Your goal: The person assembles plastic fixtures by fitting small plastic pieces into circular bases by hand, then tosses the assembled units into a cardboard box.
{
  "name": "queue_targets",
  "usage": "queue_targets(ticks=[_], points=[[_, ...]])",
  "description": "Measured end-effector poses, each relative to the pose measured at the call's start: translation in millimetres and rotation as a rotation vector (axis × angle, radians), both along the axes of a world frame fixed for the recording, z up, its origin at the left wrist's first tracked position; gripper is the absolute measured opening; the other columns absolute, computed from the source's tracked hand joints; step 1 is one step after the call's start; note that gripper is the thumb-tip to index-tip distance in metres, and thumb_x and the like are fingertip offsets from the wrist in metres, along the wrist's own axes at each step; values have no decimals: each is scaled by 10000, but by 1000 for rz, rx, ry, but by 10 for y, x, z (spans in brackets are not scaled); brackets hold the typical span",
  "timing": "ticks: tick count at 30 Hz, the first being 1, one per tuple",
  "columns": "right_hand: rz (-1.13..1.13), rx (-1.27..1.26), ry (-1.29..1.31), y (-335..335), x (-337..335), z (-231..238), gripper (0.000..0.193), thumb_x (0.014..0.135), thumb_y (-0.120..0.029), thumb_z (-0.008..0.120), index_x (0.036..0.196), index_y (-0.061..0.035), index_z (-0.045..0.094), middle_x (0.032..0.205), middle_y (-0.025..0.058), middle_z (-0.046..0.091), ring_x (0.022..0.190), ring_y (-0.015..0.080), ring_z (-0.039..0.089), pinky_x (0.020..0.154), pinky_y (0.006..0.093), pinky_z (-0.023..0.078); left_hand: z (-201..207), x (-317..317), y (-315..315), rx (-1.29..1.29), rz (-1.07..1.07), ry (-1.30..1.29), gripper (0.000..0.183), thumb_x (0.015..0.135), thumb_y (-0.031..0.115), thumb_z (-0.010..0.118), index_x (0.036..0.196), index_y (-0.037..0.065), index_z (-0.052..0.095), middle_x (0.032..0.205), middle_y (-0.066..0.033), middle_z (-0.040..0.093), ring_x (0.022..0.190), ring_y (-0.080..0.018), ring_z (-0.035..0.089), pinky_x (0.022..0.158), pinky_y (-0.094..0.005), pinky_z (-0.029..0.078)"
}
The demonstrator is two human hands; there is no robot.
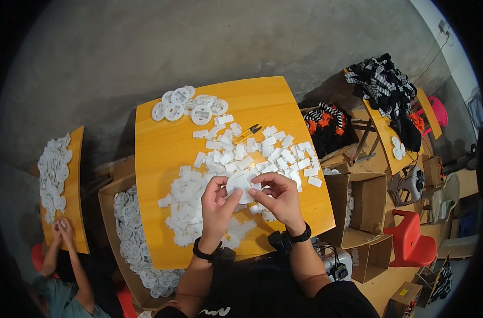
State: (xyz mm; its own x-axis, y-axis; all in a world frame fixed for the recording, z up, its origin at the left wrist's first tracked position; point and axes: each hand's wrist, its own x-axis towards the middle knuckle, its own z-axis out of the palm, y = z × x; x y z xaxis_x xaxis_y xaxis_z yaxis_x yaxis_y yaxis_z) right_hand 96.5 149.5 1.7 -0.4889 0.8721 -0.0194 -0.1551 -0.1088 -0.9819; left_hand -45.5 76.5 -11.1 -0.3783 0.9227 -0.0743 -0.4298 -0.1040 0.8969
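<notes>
Between both hands I hold a round white plastic disc (242,183) above the near middle of the yellow table (159,153). My left hand (218,205) pinches its left side with thumb and fingers, while my right hand (281,197) grips the right side, its thumb on the face. Under and around my hands lie many small white rectangular plastic pieces (190,200) in a loose heap. Yellow thread snips (246,134) rest among the pieces beyond the disc. At the far left of the table sits a group of similar round white discs (201,114), some showing rectangular recesses.
A cardboard box (108,204) full of white discs stands left of the table. Further left, another person's hands (62,229) work at a small table (77,196) heaped with white parts. Rightward are open cardboard boxes (370,209), a red chair (414,241) and striped black-and-white fabric (382,85).
</notes>
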Motion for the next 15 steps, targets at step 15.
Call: queue_targets(ticks=[15], points=[[-33, 97, -69, 171, 0, 9, 331, 774, 64, 740, 1081, 18, 628, 1022, 47, 615, 910, 95, 581, 723, 213, 508, -41, -89, 175, -81, -59, -53, 247, 909, 34, 619, 1116, -16, 495, 1100, -89, 597, 994, -112, 580, 822, -223, 485]])
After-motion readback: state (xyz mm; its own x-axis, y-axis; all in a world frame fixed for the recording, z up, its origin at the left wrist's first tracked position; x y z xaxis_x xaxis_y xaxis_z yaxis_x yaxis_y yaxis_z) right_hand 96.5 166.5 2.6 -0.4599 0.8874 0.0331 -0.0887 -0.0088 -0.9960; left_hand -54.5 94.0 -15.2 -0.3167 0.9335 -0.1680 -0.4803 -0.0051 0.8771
